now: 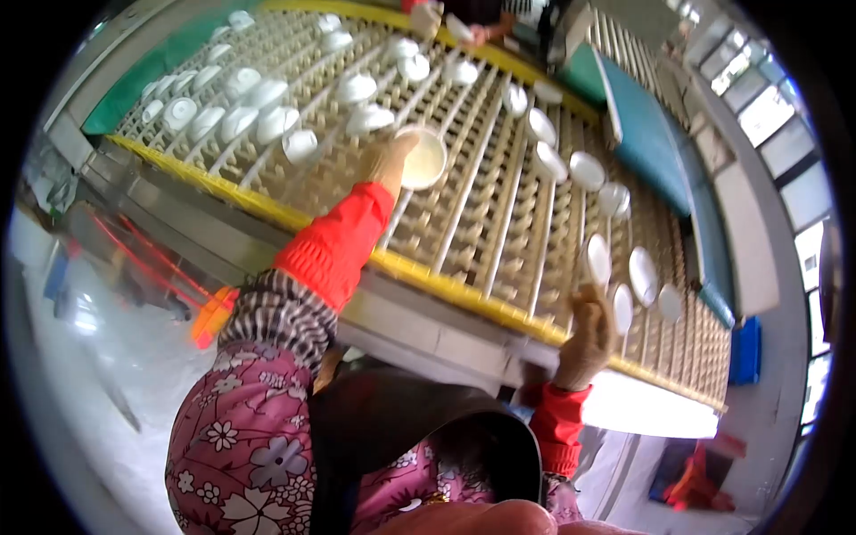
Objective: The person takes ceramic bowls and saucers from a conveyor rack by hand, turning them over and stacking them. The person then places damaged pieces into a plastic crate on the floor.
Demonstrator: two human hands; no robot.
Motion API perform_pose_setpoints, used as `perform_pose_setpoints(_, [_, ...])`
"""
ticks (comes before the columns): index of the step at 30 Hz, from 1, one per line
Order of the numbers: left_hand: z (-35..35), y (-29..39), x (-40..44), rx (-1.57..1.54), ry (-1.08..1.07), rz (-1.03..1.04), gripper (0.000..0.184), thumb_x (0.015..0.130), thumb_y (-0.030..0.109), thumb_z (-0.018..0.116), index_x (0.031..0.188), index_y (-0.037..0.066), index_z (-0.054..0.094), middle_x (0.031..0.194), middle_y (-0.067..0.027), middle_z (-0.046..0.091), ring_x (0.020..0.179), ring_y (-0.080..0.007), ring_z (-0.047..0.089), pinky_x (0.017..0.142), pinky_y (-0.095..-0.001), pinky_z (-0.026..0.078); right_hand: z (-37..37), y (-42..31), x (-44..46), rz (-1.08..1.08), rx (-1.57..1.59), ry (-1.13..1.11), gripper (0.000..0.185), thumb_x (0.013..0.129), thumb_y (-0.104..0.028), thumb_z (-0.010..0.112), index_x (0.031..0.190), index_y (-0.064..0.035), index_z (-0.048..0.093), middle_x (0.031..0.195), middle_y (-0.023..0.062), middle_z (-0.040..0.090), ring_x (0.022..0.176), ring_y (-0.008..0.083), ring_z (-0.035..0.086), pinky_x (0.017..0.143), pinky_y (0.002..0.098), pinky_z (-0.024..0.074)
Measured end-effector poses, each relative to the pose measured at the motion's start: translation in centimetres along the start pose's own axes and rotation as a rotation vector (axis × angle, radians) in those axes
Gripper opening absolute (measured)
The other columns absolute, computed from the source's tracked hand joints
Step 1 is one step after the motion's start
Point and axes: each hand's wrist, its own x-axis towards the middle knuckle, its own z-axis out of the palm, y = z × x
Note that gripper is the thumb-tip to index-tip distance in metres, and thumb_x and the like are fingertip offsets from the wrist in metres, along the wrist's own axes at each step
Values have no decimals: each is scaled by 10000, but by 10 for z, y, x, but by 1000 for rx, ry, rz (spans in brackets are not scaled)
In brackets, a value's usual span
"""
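Note:
My left hand reaches over the slatted rack and grips the rim of a white bowl, whose inside faces me. On the right, near the rack's yellow front edge, my right hand is beside a white bowl. Its fingers are bunched and blurred, and whether they hold that bowl cannot be made out. Another bowl stands just right of this hand. More white bowls rest on the rack to the left of my left hand.
Yellow rails border the rack. Several tilted bowls stand on its right half. A blue-green panel runs along the right side. Across the rack, another person's hand is near a bowl. A blue bin sits at right.

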Motion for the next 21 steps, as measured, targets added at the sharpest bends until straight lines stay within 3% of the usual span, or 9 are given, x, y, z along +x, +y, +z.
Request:
perform_pose_setpoints(4, [10, 26, -35, 144, -173, 107, 502, 1071, 474, 674, 1243, 26, 819, 1161, -240, 825, 1019, -343, 801, 882, -464, 611, -40, -39, -77, 345, 127, 329, 573, 1216, -346, 522, 1590, 87, 545, 1467, 265, 696, 1323, 373, 716, 1148, 462, 589])
perform_pose_setpoints(5, [8, 53, -63, 478, -189, 354, 467, 1105, 457, 617, 1250, 64, 823, 1146, -214, 829, 995, -332, 800, 882, -461, 613, -42, -52, -98, 388, 129, 391, 567, 1219, -340, 514, 1587, 91, 547, 1474, 267, 693, 1336, 375, 710, 1160, 462, 581])
perform_pose_setpoints(7, [11, 97, -78, 653, -454, 118, 447, 1056, 27, 639, 1495, 95, 691, 1441, -184, 738, 1321, -315, 714, 1146, -420, 554, -60, -57, -141, 412, 23, 394, 546, 1224, -324, 501, 1565, 97, 570, 1474, 273, 693, 1320, 360, 722, 1179, 460, 567])
perform_pose_setpoints(11, [19, 31, -55, 792, -577, 528, 302, 1043, 221, 650, 1242, 66, 816, 1192, -217, 797, 1080, -399, 764, 956, -508, 592, -69, -33, -236, 407, -90, 491, 506, 1220, -306, 509, 1523, 84, 622, 1437, 222, 726, 1265, 315, 745, 1139, 446, 600])
perform_pose_setpoints(14, [-1, 13, -50, 1216, -493, 987, 289, 1030, 304, 718, 1127, 74, 866, 1039, -217, 782, 929, -348, 784, 803, -445, 640, -40, 12, -320, 721, -66, 460, 401, 1181, -319, 599, 1378, 18, 688, 1255, 141, 773, 1189, 301, 760, 1052, 469, 631])
perform_pose_setpoints(15, [-5, 38, -68, 1103, -558, 1005, 300, 966, 112, 711, 1242, 107, 829, 1227, -193, 780, 1107, -327, 775, 948, -401, 643, -26, 24, -346, 847, -10, 451, 359, 1163, -318, 636, 1325, -5, 704, 1195, 122, 778, 1150, 300, 767, 1013, 477, 638])
perform_pose_setpoints(16, [-7, 52, -72, 1083, -597, 1117, 194, 962, 138, 702, 1075, 84, 850, 1081, -183, 808, 1103, -357, 763, 943, -455, 627, 6, 24, -363, 1057, 419, 597, 305, 1142, -307, 674, 1266, -31, 713, 1134, 98, 778, 1107, 302, 771, 958, 483, 643])
perform_pose_setpoints(18, [-16, 59, -73, 971, -595, 1164, 132, 1015, 150, 698, 1006, 58, 793, 972, -226, 757, 1001, -451, 718, 883, -538, 576, 40, 56, -427, 569, -807, -236, 248, 1103, -297, 737, 1188, -65, 718, 1072, 56, 759, 1035, 285, 756, 867, 483, 626])
perform_pose_setpoints(21, [-34, 53, -53, 986, -672, 1197, 265, 934, 36, 664, 1170, 55, 782, 1147, -218, 768, 1119, -450, 711, 984, -525, 566, 102, 78, -466, 1046, -231, -172, 216, 1094, -285, 738, 1123, -71, 727, 915, 29, 722, 818, 234, 730, 724, 383, 602])
